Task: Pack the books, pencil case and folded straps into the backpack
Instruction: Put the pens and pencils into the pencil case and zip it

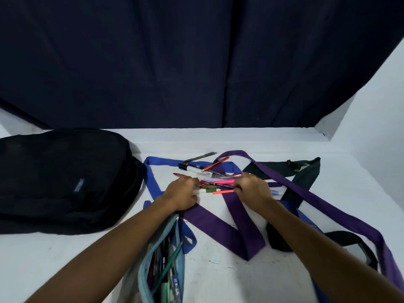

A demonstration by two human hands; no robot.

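Pencil case point(162, 265) light blue, unzipped, pens inside; left hand point(182, 194) and right hand point(253, 190) both clutch loose pens point(215, 185) between them

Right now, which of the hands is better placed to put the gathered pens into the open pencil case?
Probably the left hand: the pencil case lies open directly beneath its forearm, while the right hand is farther away.

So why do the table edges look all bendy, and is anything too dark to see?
Head view: the wide lens bows the table edges and stretches the arms; the black backpack sinks into near-featureless dark; the hands and pens look slightly soft; no glare.
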